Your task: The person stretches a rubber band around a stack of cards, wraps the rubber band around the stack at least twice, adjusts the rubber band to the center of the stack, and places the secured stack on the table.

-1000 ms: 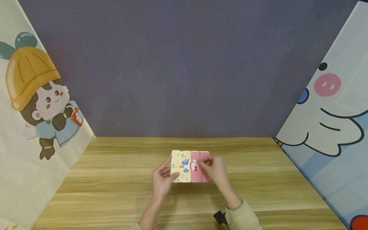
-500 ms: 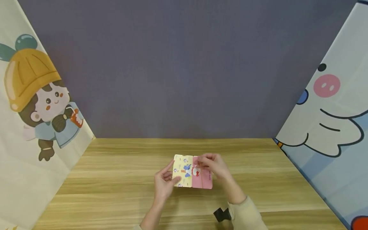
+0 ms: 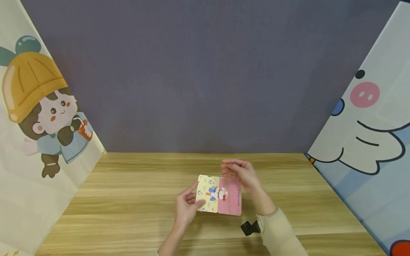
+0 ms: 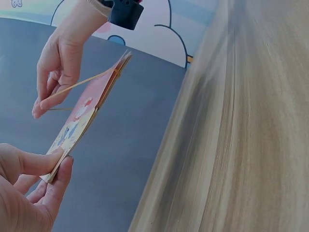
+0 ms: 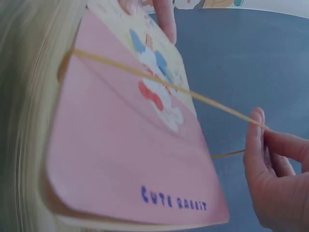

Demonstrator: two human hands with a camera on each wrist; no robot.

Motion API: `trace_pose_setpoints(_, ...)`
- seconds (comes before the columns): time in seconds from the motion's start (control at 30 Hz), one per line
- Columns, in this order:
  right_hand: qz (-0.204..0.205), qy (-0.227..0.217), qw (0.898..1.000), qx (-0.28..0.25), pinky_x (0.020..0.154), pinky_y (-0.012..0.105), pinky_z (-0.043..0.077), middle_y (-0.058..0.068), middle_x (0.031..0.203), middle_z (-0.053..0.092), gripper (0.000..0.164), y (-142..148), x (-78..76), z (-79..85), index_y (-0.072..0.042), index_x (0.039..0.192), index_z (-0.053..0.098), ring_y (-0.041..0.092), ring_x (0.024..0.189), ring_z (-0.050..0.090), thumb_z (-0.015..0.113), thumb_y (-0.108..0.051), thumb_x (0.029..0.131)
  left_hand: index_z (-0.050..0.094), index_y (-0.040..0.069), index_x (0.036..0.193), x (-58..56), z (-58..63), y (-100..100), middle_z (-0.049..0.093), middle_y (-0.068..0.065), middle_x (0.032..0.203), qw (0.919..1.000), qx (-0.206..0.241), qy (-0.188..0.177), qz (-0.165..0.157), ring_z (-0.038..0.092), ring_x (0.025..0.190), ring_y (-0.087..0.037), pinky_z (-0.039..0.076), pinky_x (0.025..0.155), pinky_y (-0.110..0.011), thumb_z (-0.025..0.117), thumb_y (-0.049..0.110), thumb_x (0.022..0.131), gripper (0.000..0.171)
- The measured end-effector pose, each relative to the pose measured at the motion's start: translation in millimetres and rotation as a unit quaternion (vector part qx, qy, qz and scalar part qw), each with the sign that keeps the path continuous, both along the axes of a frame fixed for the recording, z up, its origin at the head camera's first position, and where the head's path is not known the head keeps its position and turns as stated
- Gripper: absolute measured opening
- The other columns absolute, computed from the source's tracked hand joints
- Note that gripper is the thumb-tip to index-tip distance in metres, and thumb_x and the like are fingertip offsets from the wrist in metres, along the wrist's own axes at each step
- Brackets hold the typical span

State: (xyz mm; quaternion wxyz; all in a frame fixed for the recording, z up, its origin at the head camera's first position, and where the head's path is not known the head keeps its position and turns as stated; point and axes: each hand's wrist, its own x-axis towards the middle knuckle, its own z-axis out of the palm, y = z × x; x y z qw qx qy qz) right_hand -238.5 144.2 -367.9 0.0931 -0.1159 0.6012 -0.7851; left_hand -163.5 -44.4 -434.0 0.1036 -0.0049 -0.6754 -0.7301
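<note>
My left hand (image 3: 185,208) grips one end of a small notebook (image 3: 231,202), thumb on its cover and fingers beneath. The cover is half yellow, half pink, with a blue-and-white figure, a white rabbit and the words "CUTE RABBIT". A thin tan rubber band (image 5: 212,102) runs round the pink half. My right hand (image 3: 245,175) pinches this band between thumb and fingertips and stretches it up off the cover, as the left wrist view shows. In that view the notebook is tilted and held above the table.
A wood-grain table (image 3: 134,199) lies below the hands. Behind it stands a dark grey panel (image 3: 205,78), with cartoon-printed panels on the left (image 3: 19,192) and right (image 3: 378,192). A black device (image 3: 250,228) sits at my right wrist by the beige sleeve (image 3: 278,227).
The right hand has gone from the pink cover to above its far edge, drawing the rubber band up. The left hand and notebook have shifted slightly right and nearer.
</note>
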Motion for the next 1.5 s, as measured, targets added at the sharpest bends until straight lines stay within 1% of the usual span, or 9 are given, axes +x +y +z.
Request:
trace_pose_setpoints(0.23,-0.069,0.002,0.998,0.000,0.079,0.037,0.051,0.012,0.087,0.067,0.018,1,-9.3,-0.8,-0.009,0.085,0.068,0.021,0.076,0.064,0.063,0.006,0.076,0.052,-0.002,0.119,-3.3,-9.8,2,0.064,-0.021,0.078,0.9999,-0.008,-0.001,-0.011,0.055,0.054,-0.012,0.051,0.050,-0.018,0.066,-0.018,0.061,0.062)
trace_pose_setpoints(0.37,-0.089,0.002,0.995,0.046,0.079,0.039,0.051,0.012,0.087,0.067,0.012,3,-14.0,-1.4,-0.006,0.086,0.068,0.022,0.076,0.065,0.068,-0.003,0.074,0.052,-0.002,0.119,-2.3,-10.3,3,0.064,-0.021,0.078,0.9998,-0.009,-0.006,-0.018,0.054,0.054,-0.010,0.051,0.050,-0.017,0.066,-0.018,0.061,0.062)
trace_pose_setpoints(0.57,-0.028,-0.002,0.992,0.127,0.080,0.042,0.050,0.024,0.100,0.060,0.014,14,-23.9,4.1,0.001,0.088,0.065,0.030,0.083,0.063,0.066,-0.008,0.078,0.052,-0.002,0.119,0.3,-10.0,4,0.063,-0.022,0.078,0.9996,-0.005,-0.004,-0.026,0.054,0.053,-0.011,0.050,0.049,-0.016,0.066,-0.019,0.061,0.063)
trace_pose_setpoints(0.77,0.030,-0.001,0.990,0.136,0.085,0.049,0.044,0.022,0.105,0.060,0.018,28,-32.1,14.4,0.005,0.094,0.063,0.038,0.094,0.057,0.065,-0.003,0.078,0.051,-0.002,0.120,1.4,-10.4,4,0.064,-0.022,0.080,0.9981,-0.010,-0.017,-0.059,0.058,0.057,-0.015,0.053,0.051,-0.020,0.067,-0.018,0.060,0.064)
trace_pose_setpoints(0.93,0.031,0.012,0.990,0.138,0.079,0.042,0.050,0.019,0.104,0.061,0.038,36,-35.5,19.4,0.017,0.109,0.050,0.036,0.092,0.059,0.063,-0.003,0.081,0.047,-0.004,0.122,1.0,-10.0,1,0.062,-0.026,0.085,0.9939,0.010,-0.017,-0.108,0.062,0.066,-0.027,0.055,0.058,-0.027,0.064,-0.019,0.062,0.064)
trace_pose_setpoints(1.1,0.010,-0.001,0.987,0.163,0.072,0.037,0.053,0.021,0.092,0.064,0.041,38,-35.9,20.8,0.019,0.110,0.048,0.032,0.082,0.063,0.057,-0.014,0.087,0.045,-0.004,0.123,1.4,-6.0,-2,0.061,-0.027,0.088,0.9927,0.020,-0.021,-0.117,0.063,0.068,-0.026,0.055,0.060,-0.027,0.064,-0.019,0.063,0.065)
trace_pose_setpoints(1.2,0.014,-0.005,0.979,0.202,0.070,0.037,0.054,0.020,0.088,0.065,0.043,39,-35.8,21.2,0.019,0.104,0.052,0.028,0.078,0.064,0.054,-0.021,0.089,0.045,-0.003,0.124,1.8,-3.7,-3,0.062,-0.026,0.088,0.9933,0.022,-0.025,-0.111,0.062,0.066,-0.023,0.055,0.060,-0.026,0.065,-0.018,0.063,0.065)
trace_pose_setpoints(1.33,0.028,-0.007,0.970,0.239,0.061,0.032,0.056,0.014,0.074,0.067,0.037,42,-36.4,21.5,0.009,0.081,0.064,0.025,0.070,0.065,0.054,-0.025,0.089,0.045,-0.002,0.124,2.3,-2.4,-4,0.062,-0.025,0.087,0.9938,0.025,-0.026,-0.106,0.062,0.067,-0.026,0.055,0.060,-0.027,0.066,-0.017,0.063,0.066)
trace_pose_setpoints(1.5,0.053,0.000,0.964,0.261,0.048,0.027,0.054,0.007,0.051,0.059,0.049,43,-36.7,21.3,-0.005,0.050,0.056,0.017,0.049,0.060,0.049,-0.030,0.091,0.045,-0.002,0.124,1.8,-0.7,-6,0.062,-0.026,0.088,0.9946,0.031,-0.021,-0.096,0.062,0.065,-0.023,0.055,0.060,-0.027,0.065,-0.018,0.063,0.066)
